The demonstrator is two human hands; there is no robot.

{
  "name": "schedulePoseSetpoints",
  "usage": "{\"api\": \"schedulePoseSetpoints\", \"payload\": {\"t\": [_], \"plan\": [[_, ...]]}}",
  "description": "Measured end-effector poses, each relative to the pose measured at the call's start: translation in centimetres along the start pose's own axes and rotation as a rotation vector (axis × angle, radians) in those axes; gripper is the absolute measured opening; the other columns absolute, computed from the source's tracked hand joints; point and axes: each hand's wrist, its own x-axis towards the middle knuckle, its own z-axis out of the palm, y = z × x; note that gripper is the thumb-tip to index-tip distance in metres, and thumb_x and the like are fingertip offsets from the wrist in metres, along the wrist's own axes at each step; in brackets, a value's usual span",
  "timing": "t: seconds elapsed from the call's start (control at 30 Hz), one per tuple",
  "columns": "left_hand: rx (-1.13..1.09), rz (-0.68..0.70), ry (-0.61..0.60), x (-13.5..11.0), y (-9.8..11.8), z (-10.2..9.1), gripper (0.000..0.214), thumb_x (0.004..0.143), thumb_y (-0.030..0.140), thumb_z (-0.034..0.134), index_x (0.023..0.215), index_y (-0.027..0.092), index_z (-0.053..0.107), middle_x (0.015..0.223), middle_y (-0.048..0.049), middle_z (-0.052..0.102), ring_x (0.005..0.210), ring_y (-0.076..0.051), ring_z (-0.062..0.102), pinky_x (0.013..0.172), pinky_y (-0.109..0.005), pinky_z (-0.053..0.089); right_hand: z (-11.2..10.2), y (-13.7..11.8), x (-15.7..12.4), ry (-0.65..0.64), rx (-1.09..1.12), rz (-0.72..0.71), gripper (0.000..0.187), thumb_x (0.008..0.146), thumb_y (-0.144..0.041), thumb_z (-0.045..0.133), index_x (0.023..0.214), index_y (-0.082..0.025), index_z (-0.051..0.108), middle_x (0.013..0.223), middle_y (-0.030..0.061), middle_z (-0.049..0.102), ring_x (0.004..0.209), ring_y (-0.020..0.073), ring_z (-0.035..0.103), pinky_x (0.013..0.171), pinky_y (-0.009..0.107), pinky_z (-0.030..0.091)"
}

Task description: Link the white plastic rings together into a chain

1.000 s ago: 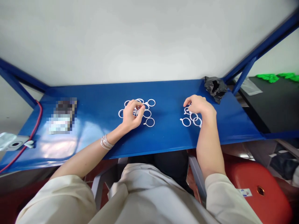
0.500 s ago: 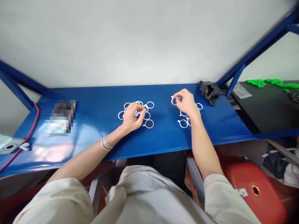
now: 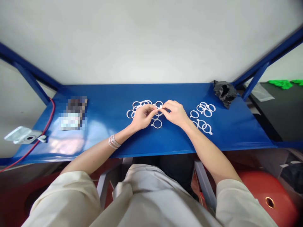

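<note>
My left hand point(image 3: 143, 116) and my right hand point(image 3: 174, 113) meet at the middle of the blue metal table point(image 3: 113, 94). Their fingertips pinch a small white plastic ring point(image 3: 159, 107) between them, and much of it is hidden. Under my left hand lies a tangled group of white plastic rings point(image 3: 142, 104). One single ring point(image 3: 156, 124) lies just below my fingers. A second loose group of rings point(image 3: 202, 116) lies to the right of my right hand, not touching it.
A crumpled black plastic bag point(image 3: 224, 93) sits at the table's back right. A pixelated flat item point(image 3: 73, 113) and a white device point(image 3: 23, 135) with a red cable point(image 3: 46, 129) lie left. Bright green pieces point(image 3: 281, 83) lie on a black surface beyond the right end. A red stool point(image 3: 267, 195) stands below right.
My right hand has travelled left from the right group, bringing a ring to my left hand. The fingertips of both hands now meet. The right group of rings is uncovered.
</note>
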Motion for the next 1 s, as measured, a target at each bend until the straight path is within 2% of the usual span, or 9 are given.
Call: {"api": "schedulePoseSetpoints", "payload": {"t": [0.1,0.2,0.37,0.57,0.83,1.0], "plan": [[-0.021,-0.021,-0.069,0.2,0.5,-0.2,0.025,0.103,0.041,0.068,0.092,0.018,0.073,0.072,-0.0031,0.074,0.055,-0.010,0.058,0.051,-0.024,0.040,-0.1,-0.1,0.0,-0.042,-0.038,0.010,0.024,0.100,-0.030,0.063,0.080,-0.022,0.073,0.089,0.0083,0.077,0.080,0.0228,0.067,0.079,0.040,0.050],[0.023,0.018,-0.100,0.4,1.1,-0.4,0.030,0.105,0.041,0.063,0.088,0.019,0.074,0.070,-0.0023,0.071,0.055,-0.010,0.053,0.052,-0.025,0.038,0.1,-0.7,0.1,0.001,-0.011,0.076,0.023,0.095,-0.028,0.064,0.073,-0.022,0.068,0.081,0.0066,0.075,0.071,0.0208,0.064,0.072,0.037,0.048],[-0.043,0.034,-0.056,0.7,1.5,-0.5,0.038,0.105,0.047,0.062,0.081,0.018,0.071,0.070,-0.0026,0.067,0.058,-0.011,0.052,0.055,-0.027,0.039,0.9,-2.3,0.6,0.131,0.149,0.260,0.026,0.091,-0.027,0.066,0.066,-0.023,0.061,0.070,0.0032,0.072,0.063,0.0186,0.062,0.069,0.035,0.049],[-0.143,0.039,-0.032,0.8,1.5,-0.1,0.047,0.104,0.055,0.064,0.077,0.017,0.069,0.073,-0.0045,0.070,0.065,-0.012,0.059,0.062,-0.026,0.047,1.5,-3.0,1.1,0.115,0.273,0.446,0.023,0.089,-0.024,0.067,0.067,-0.022,0.062,0.069,0.0030,0.074,0.067,0.0196,0.069,0.068,0.032,0.051],[-0.189,0.050,-0.009,0.8,1.6,0.3,0.052,0.104,0.057,0.064,0.072,0.016,0.067,0.069,-0.0040,0.068,0.064,-0.012,0.060,0.065,-0.027,0.050,2.0,-3.1,1.2,0.137,0.414,0.519,0.026,0.089,-0.018,0.065,0.064,-0.022,0.059,0.064,0.0016,0.072,0.058,0.0164,0.068,0.063,0.029,0.050],[-0.177,0.054,0.000,0.6,1.5,0.3,0.049,0.105,0.054,0.064,0.073,0.017,0.068,0.069,-0.0035,0.069,0.064,-0.012,0.061,0.065,-0.027,0.051,2.8,-3.1,1.2,0.180,0.585,0.543,0.026,0.089,-0.027,0.068,0.065,-0.022,0.060,0.064,0.0016,0.072,0.052,0.0154,0.066,0.058,0.028,0.052]]}}
